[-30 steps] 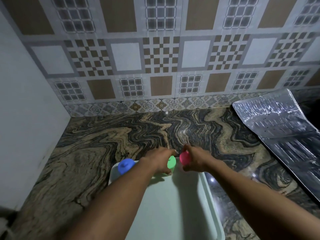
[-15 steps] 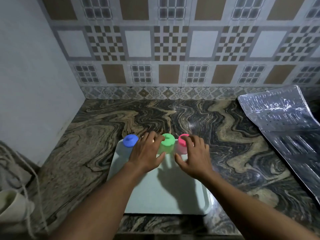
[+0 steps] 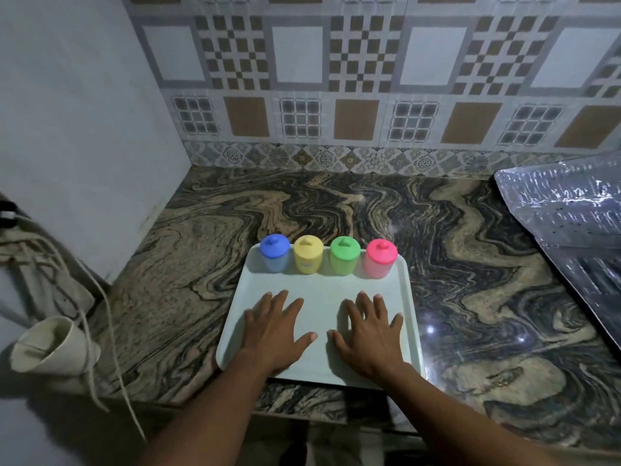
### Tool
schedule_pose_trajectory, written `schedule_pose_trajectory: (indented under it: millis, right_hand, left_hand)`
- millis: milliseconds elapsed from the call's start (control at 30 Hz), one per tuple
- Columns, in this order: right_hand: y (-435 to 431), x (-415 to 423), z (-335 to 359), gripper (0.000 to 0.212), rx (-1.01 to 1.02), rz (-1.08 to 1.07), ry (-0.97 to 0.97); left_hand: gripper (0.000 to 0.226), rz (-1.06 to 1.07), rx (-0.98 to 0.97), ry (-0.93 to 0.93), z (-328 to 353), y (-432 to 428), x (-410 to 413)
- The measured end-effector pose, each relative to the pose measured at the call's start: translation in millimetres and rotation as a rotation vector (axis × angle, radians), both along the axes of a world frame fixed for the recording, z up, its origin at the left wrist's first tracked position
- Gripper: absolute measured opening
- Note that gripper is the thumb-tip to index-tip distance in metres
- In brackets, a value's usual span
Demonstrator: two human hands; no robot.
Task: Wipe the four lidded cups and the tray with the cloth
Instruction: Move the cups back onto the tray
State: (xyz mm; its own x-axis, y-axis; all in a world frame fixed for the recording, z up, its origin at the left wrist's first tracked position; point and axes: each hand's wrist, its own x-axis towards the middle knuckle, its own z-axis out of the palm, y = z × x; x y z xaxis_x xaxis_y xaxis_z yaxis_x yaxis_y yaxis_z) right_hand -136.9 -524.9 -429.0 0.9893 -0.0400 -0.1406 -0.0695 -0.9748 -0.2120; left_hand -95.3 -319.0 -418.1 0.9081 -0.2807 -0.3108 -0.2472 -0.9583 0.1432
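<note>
A pale green tray [image 3: 322,287] lies on the marbled counter near its front edge. Along the tray's far side stand the lidded cups in a row: blue cup [image 3: 275,252], yellow cup [image 3: 308,254], green cup [image 3: 344,255], pink cup [image 3: 381,258]. My left hand [image 3: 274,331] lies flat on the tray's near left part, fingers spread. My right hand [image 3: 371,334] lies flat on the near right part, fingers spread. Neither hand holds anything. No cloth shows in this view.
The marbled counter [image 3: 470,297] runs back to a tiled wall. A shiny foil sheet [image 3: 564,227] covers the counter's right end. At the left, beyond the counter's edge, sit a cream cup-shaped thing [image 3: 50,344] and a white cord [image 3: 111,334].
Both hands drew back from the cups toward me and now lie flat on the tray's near part. The view pulled back and tilted down; all the cups now show.
</note>
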Motion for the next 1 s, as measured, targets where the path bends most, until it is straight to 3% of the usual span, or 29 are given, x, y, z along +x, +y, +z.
schedule_pose_trajectory:
  millis: [500, 1000]
  right_hand:
    - [-19.1, 119.5, -4.3, 0.074, -0.051, -0.014, 0.035]
    - [-45.5, 261.6, -1.8, 0.079, -0.02, -0.035, 0.095]
  left_hand:
    - [0.084, 0.0, -0.059, -0.01, 5.3, -21.5, 125.3]
    - [0.087, -0.092, -0.028, 0.113, 10.4, -35.4, 271.9]
